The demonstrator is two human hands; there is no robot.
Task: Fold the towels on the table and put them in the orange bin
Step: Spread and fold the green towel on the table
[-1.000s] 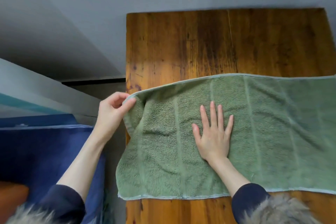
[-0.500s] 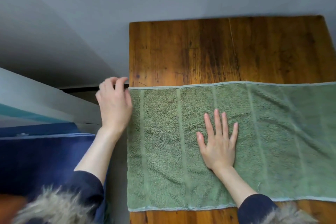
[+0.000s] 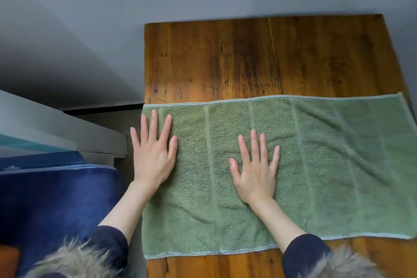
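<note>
A green towel lies spread flat across the wooden table, reaching from the table's left edge to its right edge. My left hand lies palm down with straight fingers on the towel's left end, right at the table's edge. My right hand presses flat, fingers spread, near the towel's middle. An orange corner shows at the bottom left; it may be the bin, mostly hidden.
A dark blue cloth lies to the left of the table, below its level. A white ledge runs behind it. The far half of the table shows bare wood. Grey wall stands behind.
My left hand let go of the towel's far left corner and now lies flat on its left end. The towel's left part went from rumpled to smooth. My right hand stayed put.
</note>
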